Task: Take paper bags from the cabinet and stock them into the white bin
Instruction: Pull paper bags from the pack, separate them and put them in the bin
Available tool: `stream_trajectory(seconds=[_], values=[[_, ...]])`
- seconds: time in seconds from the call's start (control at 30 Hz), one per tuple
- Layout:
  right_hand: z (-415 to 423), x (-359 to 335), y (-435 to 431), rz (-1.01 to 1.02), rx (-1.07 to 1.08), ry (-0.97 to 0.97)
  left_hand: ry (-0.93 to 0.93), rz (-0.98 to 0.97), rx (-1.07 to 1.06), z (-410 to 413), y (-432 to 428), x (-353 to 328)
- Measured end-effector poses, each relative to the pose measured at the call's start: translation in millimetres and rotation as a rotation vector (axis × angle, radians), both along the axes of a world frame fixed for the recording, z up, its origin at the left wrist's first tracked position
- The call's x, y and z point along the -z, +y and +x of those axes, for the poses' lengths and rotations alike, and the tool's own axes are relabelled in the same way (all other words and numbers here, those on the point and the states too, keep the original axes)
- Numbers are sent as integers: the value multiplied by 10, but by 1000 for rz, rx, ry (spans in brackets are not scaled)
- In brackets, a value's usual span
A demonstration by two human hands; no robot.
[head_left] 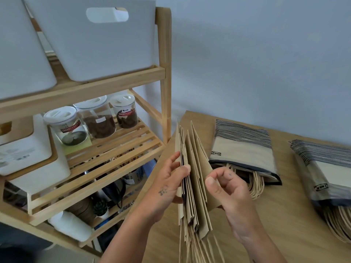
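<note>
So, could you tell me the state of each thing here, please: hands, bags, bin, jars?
paper bags: upright, fanned out, held in both hands
left hand: grips the bags' left side
right hand: fingers curled, pinches the outermost bag
white bin: on the upper shelf, contents hidden
jars: lids on
packs: flat on the table, handles sticking out

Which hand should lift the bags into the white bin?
Left, probably: left hand grips most paper bags and is nearer the white bin; right hand only pinches an outer bag.
</note>
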State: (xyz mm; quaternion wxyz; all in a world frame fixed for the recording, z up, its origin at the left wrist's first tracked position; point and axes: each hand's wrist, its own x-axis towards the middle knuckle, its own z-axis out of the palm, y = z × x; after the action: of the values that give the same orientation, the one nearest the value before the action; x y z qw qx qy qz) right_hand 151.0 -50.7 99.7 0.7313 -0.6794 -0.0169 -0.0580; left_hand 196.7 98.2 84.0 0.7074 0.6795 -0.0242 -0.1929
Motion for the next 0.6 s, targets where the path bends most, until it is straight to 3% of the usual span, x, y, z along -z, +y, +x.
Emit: stream_trajectory(seconds=[0.43,0.6], values=[[34,-12,-49,-63,-65,91,4,-44,10,-20,39,25],[51,-50,-47,-201,-104,-3,0,-74,18,-25,2,-10]])
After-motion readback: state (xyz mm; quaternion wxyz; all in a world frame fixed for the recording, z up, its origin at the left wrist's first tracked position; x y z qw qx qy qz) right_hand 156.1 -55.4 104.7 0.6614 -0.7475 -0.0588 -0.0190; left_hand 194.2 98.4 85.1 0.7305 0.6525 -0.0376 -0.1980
